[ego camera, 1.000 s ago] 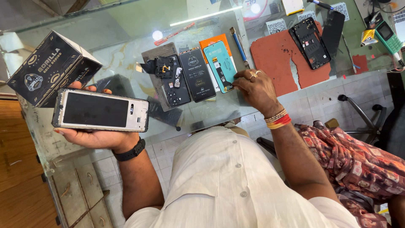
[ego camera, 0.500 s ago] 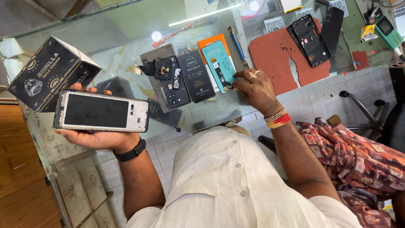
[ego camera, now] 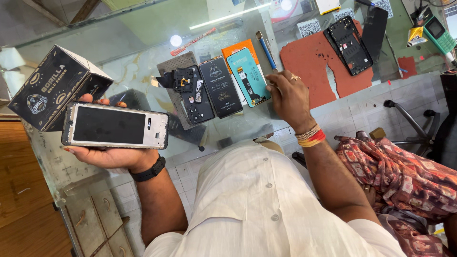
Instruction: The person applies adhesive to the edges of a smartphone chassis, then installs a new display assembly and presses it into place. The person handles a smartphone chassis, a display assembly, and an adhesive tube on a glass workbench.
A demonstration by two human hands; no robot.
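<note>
We've got the phone frame (ego camera: 115,125) lying flat in our left hand (ego camera: 112,154), palm up, fingers (ego camera: 88,98) curled round the far long edge, thumb side underneath; it's off the table, out to the left over the glass table (ego camera: 143,71) edge, just beside the black printed box (ego camera: 54,85). Right hand (ego camera: 288,97) is down on the glass, fingers loosely bent, tips touching the near-right corner of the teal display panel (ego camera: 248,76); not closed on it, nothing actually gripped afaict. Risks, imo: frame is only cradled, not clamped, so a wrist tilt could slide it off the palm and it'd go past the table edge to the tiled floor (ego camera: 157,190). Teal panel sits close against the black display panel (ego camera: 220,86) and overlaps the orange packet (ego camera: 243,47); dragging by one corner could flex it or scrape it across its neighbour. The opened phone body w/ loose flex parts (ego camera: 190,93) is right next to those, easy to snag w/ a sleeve. Room: near table edge runs right under our right wrist, little margin there. Blue-handled tool (ego camera: 265,50) just beyond the fingertips, red mat (ego camera: 309,64) w/ another black phone frame (ego camera: 350,45) to the right. Open glass is mostly far-left, behind the box, and between mat and near edge. Patterned cloth (ego camera: 395,176) at our right is off the table, no conflict.
</note>
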